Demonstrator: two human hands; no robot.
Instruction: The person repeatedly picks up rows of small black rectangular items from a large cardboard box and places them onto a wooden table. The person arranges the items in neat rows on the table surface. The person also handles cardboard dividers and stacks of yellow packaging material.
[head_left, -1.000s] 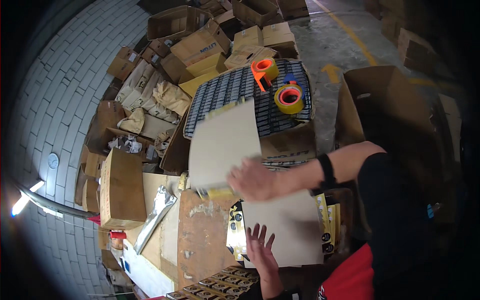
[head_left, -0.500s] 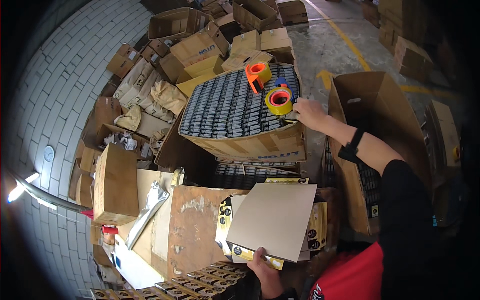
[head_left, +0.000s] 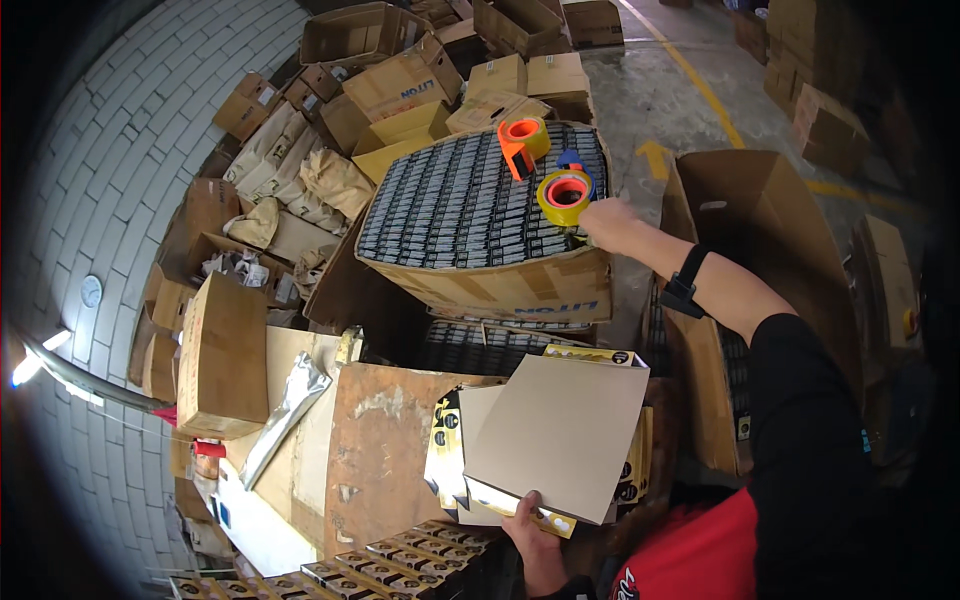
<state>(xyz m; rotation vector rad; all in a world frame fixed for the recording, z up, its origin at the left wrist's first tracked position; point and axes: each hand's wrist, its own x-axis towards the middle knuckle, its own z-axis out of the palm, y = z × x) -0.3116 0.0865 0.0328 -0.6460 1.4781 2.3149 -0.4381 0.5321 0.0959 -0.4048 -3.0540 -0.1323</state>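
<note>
My left hand (head_left: 533, 535) grips the near edge of a plain grey-brown cardboard sheet (head_left: 560, 430), thumb on top. Yellow-and-black printed card (head_left: 490, 495) shows under that edge. More printed card sheets (head_left: 447, 455) lie beneath, on the brown work table. My right hand (head_left: 610, 225) reaches to the right corner of a big carton (head_left: 490, 285) packed with rows of small dark packets (head_left: 440, 210). Its fingers are closed beside a yellow tape roll in a tape dispenser (head_left: 565, 197); what they hold is hidden. An orange tape dispenser (head_left: 520, 150) rests farther back on the packets.
A tall open carton (head_left: 720, 210) stands to my right. Several black-and-gold small boxes (head_left: 400, 560) line the table's near edge. A silver foil bag (head_left: 290, 410) and an upright brown carton (head_left: 220, 360) are at left. Many cartons (head_left: 400, 85) are piled behind.
My left hand and the cardboard sheet have shifted slightly right. My right hand has come a little closer to the yellow tape roll. The whole view has shifted slightly.
</note>
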